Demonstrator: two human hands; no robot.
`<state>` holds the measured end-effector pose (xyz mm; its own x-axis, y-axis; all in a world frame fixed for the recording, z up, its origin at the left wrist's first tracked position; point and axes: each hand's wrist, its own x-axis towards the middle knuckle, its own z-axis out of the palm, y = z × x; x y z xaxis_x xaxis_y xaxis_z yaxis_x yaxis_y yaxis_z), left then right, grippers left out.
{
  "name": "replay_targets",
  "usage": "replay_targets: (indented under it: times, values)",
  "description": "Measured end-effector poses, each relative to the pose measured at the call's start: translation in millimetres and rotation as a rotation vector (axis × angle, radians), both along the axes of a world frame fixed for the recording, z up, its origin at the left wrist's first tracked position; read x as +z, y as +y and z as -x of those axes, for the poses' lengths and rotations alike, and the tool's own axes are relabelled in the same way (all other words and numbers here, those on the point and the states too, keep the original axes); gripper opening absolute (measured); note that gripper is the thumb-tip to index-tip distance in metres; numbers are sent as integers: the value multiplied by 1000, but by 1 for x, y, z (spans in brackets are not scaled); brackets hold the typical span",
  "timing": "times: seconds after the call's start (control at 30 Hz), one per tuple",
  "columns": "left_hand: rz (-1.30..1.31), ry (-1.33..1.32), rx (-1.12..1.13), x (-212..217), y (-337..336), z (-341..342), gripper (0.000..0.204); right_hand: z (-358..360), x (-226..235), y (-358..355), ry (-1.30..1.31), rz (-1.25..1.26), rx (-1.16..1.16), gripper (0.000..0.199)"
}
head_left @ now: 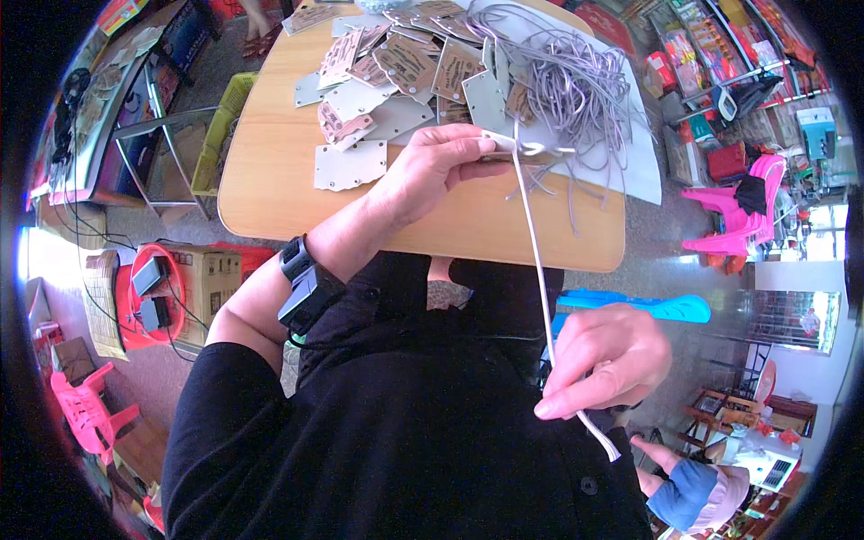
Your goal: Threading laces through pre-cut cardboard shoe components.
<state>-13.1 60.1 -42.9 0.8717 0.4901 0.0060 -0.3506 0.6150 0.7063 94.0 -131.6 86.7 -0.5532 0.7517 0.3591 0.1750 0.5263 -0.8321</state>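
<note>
My left hand [436, 166] is over the front part of the wooden table, thumb and fingers closed on a thin flat plate [500, 141] seen nearly edge-on. A whitish-grey cord [537, 247] passes at the plate and runs down toward my body. My right hand [616, 355], lower and in front of my chest, pinches that cord near its lower end, and the short tail hangs past the fingers. The cord between the hands is taut. Beyond my left hand lies a pile of flat plates [405, 65], some brown with print, others pale, with small holes.
A tangle of loose grey cords [585, 85] lies on white sheeting at the table's right. The table [297, 209] has a rounded front edge. A yellow crate [236, 94] stands left, a blue stool [675, 308] right. Another person [688, 495] is at lower right.
</note>
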Motion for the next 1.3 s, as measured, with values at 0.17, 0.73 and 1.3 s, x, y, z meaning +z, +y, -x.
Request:
replay_targets:
  times: [0.17,0.73,1.3]
  values:
    - [48,-42,-41,0,1,0,23,12,-22,5,125,144,-54,15]
    - [-532,157,183,-1,-3,5,23,1,-80,28,-237,606,-642,11]
    - [-381,242,199,-9,-3,0,21,-32,-63,27,195,265,-1291,18]
